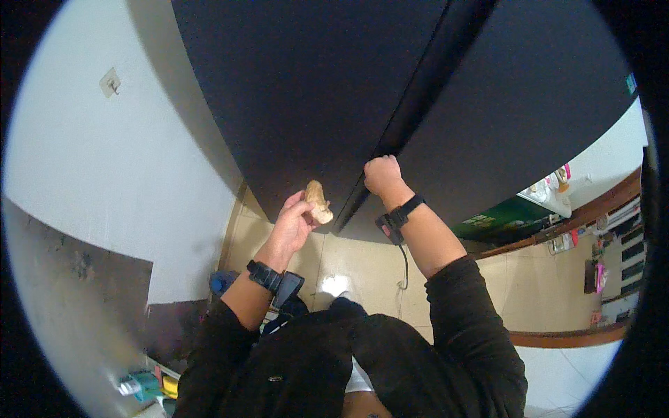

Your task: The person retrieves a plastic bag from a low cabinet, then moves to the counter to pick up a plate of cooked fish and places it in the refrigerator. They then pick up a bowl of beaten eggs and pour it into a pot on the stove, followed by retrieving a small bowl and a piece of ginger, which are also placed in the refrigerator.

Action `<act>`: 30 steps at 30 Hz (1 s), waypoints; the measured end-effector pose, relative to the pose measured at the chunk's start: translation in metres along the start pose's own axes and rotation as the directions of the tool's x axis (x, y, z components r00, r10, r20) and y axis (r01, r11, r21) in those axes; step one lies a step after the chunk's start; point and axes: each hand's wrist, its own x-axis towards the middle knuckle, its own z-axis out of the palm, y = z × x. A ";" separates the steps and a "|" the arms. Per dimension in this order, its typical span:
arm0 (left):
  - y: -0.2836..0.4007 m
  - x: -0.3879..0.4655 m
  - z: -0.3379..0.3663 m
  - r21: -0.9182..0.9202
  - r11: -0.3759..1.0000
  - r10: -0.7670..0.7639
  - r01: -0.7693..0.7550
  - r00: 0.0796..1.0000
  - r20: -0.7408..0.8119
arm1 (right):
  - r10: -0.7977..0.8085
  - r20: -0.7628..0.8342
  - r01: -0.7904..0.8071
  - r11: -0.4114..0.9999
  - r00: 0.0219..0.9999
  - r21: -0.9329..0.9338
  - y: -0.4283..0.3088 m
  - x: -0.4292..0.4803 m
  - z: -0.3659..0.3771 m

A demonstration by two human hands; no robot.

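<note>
My left hand (293, 222) holds a knobbly, light-brown piece of root, apparently ginger (316, 202), with a paler end towards me. It is in front of the lower left door (292, 94) of a tall dark refrigerator, thumb and fingers around it. On the seam between the two doors, my right hand (383, 174) is curled into the recessed handle (413, 112). Its fingertips are hidden in the groove, so I cannot tell which door edge they press on. The right door (502, 104) looks flush with the left one.
A white wall (104, 157) with an adhesive hook (110, 82) runs along the left. Pale floor tiles (360, 266) lie below me. At right, a green box (496, 222) stands beside the refrigerator, near a brown door frame (569, 338). A cable (406, 266) hangs from my right wrist device.
</note>
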 end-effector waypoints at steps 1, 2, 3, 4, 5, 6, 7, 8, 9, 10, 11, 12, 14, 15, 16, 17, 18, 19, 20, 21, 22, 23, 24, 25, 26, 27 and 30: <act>0.000 0.002 -0.002 0.000 1.000 -0.024 0.024 1.000 -0.004 | -0.013 -0.032 0.014 0.999 0.999 0.039 0.003 -0.004 0.000; 0.001 0.003 -0.006 0.025 0.999 -0.027 0.027 1.000 0.008 | 0.002 -0.035 0.000 0.998 0.999 0.062 0.004 -0.009 -0.001; 0.002 0.003 -0.009 0.032 0.999 -0.043 0.043 0.999 -0.001 | 0.018 -0.033 -0.015 0.996 0.999 0.085 0.001 -0.017 -0.003; 0.001 0.004 -0.012 0.041 0.998 -0.050 0.051 0.999 -0.012 | 0.051 -0.032 -0.047 0.991 0.998 0.124 -0.001 -0.027 -0.004; 0.001 0.006 -0.014 0.051 0.997 -0.059 0.060 0.998 -0.030 | 0.040 -0.002 -0.039 0.991 0.999 0.126 -0.004 -0.039 -0.006; 0.003 0.008 -0.017 0.053 0.996 -0.067 0.068 0.998 -0.014 | 0.029 0.037 -0.033 0.991 0.999 0.128 -0.010 -0.053 -0.009; 0.004 0.010 -0.020 0.052 0.995 -0.080 0.080 0.997 -0.007 | 0.026 0.081 -0.035 0.993 0.996 0.115 -0.016 -0.066 -0.012; 0.006 0.011 -0.022 0.045 0.994 -0.102 0.102 0.995 0.001 | 0.005 0.097 -0.027 0.974 0.995 0.226 -0.026 -0.076 -0.016; 0.008 0.013 -0.024 0.042 0.994 -0.103 0.102 0.994 0.018 | 0.001 0.131 -0.042 0.949 0.991 0.312 -0.036 -0.084 -0.019; 0.011 0.015 -0.026 0.035 0.994 -0.109 0.107 0.993 0.038 | -0.032 0.050 0.011 0.928 0.998 0.372 -0.046 -0.091 -0.021; 0.014 0.017 -0.028 0.022 0.994 -0.111 0.110 0.992 0.052 | -0.056 -0.040 0.068 0.904 0.998 0.422 -0.054 -0.096 -0.022; 0.015 0.018 -0.029 0.023 0.993 -0.120 0.119 0.990 0.073 | -0.109 -0.225 0.201 0.875 0.968 0.440 -0.060 -0.100 -0.023; 0.016 0.021 -0.029 0.011 0.992 -0.130 0.129 0.985 0.111 | -0.023 -0.368 0.210 0.853 0.930 0.478 -0.070 -0.106 -0.019; 0.014 0.022 -0.030 0.029 0.988 -0.155 0.153 0.983 0.097 | 0.028 -0.426 0.198 0.856 0.904 0.478 -0.074 -0.109 -0.016; 0.014 0.025 -0.031 0.040 0.984 -0.175 0.172 0.981 0.090 | 0.066 -0.389 0.155 0.846 0.919 0.510 -0.079 -0.114 -0.012; 0.013 0.028 -0.031 0.049 0.979 -0.202 0.199 0.977 0.071 | 0.025 -0.476 0.247 0.830 0.879 0.499 -0.082 -0.121 -0.008; 0.014 0.033 -0.033 0.060 0.971 -0.237 0.231 0.962 0.138 | 0.008 -0.412 0.211 0.849 0.911 0.484 -0.087 -0.128 -0.005; 0.015 0.038 -0.036 0.088 0.966 -0.256 0.244 0.952 0.169 | 0.002 -0.310 0.148 0.876 0.951 0.459 -0.093 -0.134 -0.002; 0.017 0.040 -0.039 0.113 0.961 -0.272 0.253 0.941 0.203 | -0.005 -0.367 0.193 0.858 0.930 0.475 -0.099 -0.141 -0.001; 0.018 0.042 -0.043 0.136 0.955 -0.290 0.264 0.928 0.233 | -0.011 -0.390 0.217 0.845 0.921 0.489 -0.104 -0.148 -0.001; 0.019 0.045 -0.045 0.151 0.950 -0.305 0.274 0.919 0.250 | -0.011 -0.392 0.226 0.832 0.920 0.507 -0.109 -0.155 -0.002; 0.021 0.048 -0.048 0.162 0.943 -0.323 0.290 0.916 0.237 | 0.013 -0.422 0.231 0.821 0.907 0.522 -0.115 -0.161 -0.002; 0.023 0.051 -0.050 0.172 0.937 -0.339 0.305 0.912 0.230 | 0.041 -0.434 0.222 0.813 0.900 0.538 -0.120 -0.168 -0.005; 0.024 0.054 -0.051 0.193 0.925 -0.365 0.328 0.909 0.203 | 0.070 -0.445 0.216 0.800 0.893 0.559 -0.125 -0.174 -0.006; 0.026 0.056 -0.054 0.194 0.928 -0.361 0.318 0.894 0.264 | 0.101 -0.401 0.181 0.775 0.910 0.606 -0.127 -0.179 -0.008; 0.027 0.058 -0.055 0.194 0.919 -0.383 0.343 0.895 0.229 | 0.136 -0.378 0.143 0.768 0.916 0.624 -0.130 -0.185 -0.009; 0.027 0.065 -0.060 0.174 0.914 -0.399 0.366 0.887 0.230 | 0.285 -0.296 0.015 0.697 0.912 0.717 -0.138 -0.199 -0.011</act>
